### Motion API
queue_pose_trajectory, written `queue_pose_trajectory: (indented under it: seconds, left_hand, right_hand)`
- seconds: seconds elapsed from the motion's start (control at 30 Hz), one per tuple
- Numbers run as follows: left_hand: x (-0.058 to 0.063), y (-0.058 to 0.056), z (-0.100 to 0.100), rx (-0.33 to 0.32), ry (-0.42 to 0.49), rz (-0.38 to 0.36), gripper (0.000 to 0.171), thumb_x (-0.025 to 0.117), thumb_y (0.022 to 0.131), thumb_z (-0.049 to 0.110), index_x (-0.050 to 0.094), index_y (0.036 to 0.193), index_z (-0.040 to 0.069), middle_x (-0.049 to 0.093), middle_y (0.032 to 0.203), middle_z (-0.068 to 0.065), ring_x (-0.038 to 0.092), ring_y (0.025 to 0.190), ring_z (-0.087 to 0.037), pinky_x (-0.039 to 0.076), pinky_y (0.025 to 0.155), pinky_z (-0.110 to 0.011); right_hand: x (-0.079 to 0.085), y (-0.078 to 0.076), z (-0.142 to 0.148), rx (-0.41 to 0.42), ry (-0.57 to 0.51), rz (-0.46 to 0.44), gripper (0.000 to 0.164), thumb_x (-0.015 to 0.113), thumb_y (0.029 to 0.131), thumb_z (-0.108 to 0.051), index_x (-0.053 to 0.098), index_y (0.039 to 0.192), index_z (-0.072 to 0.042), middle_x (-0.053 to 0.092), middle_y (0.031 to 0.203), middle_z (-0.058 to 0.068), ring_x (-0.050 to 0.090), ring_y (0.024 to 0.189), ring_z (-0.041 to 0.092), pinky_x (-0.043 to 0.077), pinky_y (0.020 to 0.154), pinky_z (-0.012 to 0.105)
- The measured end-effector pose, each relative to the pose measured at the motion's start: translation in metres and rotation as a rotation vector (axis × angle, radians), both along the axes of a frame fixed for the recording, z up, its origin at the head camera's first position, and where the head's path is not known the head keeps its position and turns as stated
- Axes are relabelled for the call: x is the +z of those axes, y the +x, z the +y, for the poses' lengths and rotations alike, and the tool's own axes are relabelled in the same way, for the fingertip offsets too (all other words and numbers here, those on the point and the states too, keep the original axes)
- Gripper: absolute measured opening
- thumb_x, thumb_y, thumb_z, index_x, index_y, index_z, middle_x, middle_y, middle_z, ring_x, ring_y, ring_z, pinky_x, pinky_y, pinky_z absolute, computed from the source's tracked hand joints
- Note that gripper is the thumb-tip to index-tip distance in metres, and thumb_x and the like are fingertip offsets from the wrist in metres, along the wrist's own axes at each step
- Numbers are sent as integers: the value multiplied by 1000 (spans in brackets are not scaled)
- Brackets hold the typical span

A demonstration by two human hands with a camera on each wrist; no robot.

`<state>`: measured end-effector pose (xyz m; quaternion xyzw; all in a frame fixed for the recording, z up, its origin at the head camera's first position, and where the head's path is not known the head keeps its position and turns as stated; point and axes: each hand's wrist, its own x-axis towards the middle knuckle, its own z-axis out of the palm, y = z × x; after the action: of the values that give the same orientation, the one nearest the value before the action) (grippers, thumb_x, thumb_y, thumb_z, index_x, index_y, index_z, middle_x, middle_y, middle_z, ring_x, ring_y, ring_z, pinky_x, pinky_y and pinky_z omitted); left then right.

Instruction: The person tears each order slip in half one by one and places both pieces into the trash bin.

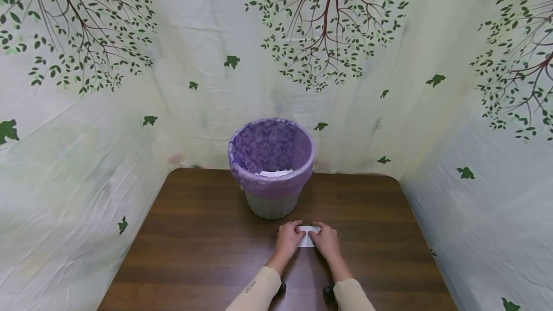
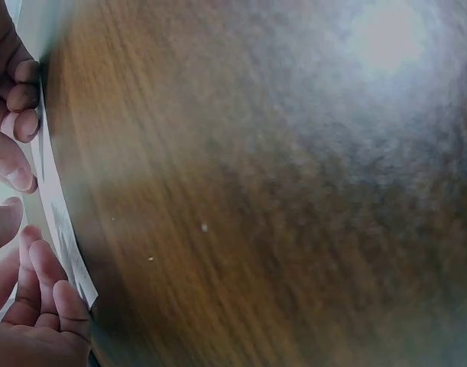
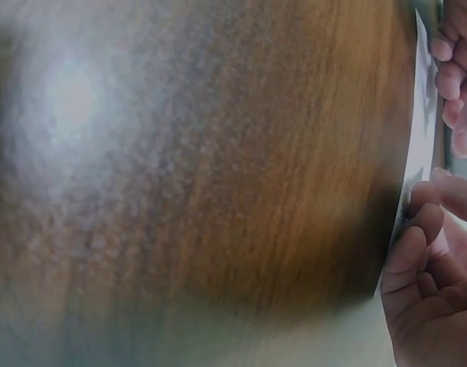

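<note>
Between the two hands is a small white piece of paper (image 1: 307,243), held low over the brown table in front of the bin. My left hand (image 1: 288,239) pinches its left side, thumb on the near face and fingers curled behind. The right hand (image 1: 326,241) grips the right side the same way, the two thumbs close together. From the left wrist, the paper (image 2: 59,206) appears as a thin strip, edge-on along the fingertips. In the right wrist view the strip of paper (image 3: 420,122) runs past the curled fingers of both hands.
A grey bin (image 1: 272,205) with a purple patterned liner (image 1: 276,186) stands just beyond the hands, white paper (image 1: 275,173) inside it. The wooden table (image 1: 194,244) is enclosed by a pale curtain (image 1: 207,109) printed with trees and leaves. Tiny white specks (image 2: 205,227) lie on the tabletop.
</note>
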<state>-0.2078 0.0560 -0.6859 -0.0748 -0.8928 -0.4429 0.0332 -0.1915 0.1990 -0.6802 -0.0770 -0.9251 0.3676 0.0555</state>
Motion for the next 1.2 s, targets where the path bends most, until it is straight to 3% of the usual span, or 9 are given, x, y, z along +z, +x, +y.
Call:
queue_pose_trajectory:
  seconds: [0.4, 0.63, 0.83, 1.03, 1.2]
  left_hand:
    - [-4, 1, 3, 36, -84, 34, 28, 86, 84, 7, 80, 110, -1, 64, 73, 1, 54, 67, -9, 47, 62, -25]
    - [-3, 3, 2, 23, -109, 25, 23, 85, 86, 10, 81, 107, 1, 63, 75, 1, 56, 69, -11, 48, 63, -27]
    - [0, 5, -4, 14, -26, 9, 15, 85, 87, 12, 81, 99, 2, 70, 77, -1, 60, 71, -9, 51, 65, -25]
    - [-1, 6, -9, -1, 102, 3, 8, 83, 87, 8, 79, 91, 2, 74, 76, -4, 60, 69, -3, 50, 64, -21]
    - [1, 6, -12, -4, 129, -22, 6, 82, 89, 8, 78, 87, 5, 71, 74, -1, 55, 67, 0, 48, 63, -19]
  right_hand:
    - [-3, 2, -3, -21, 31, 27, 14, 83, 84, -11, 75, 95, -6, 74, 74, 10, 64, 68, 27, 49, 63, 41]
    - [-3, 6, -2, 4, -11, 55, 9, 80, 88, -14, 73, 88, -8, 67, 65, 3, 57, 61, 17, 44, 59, 34]
    - [-4, 8, -2, 27, -130, 7, 13, 75, 96, -16, 71, 85, -9, 65, 59, -2, 51, 55, 6, 39, 57, 24]
    - [-5, 12, -2, 31, -221, -14, 13, 73, 96, -14, 70, 85, -9, 66, 60, 1, 49, 53, 5, 37, 55, 21]
    - [-3, 15, -4, 37, -265, -22, 12, 73, 97, -16, 71, 88, -8, 67, 62, 2, 51, 54, 5, 38, 55, 21]
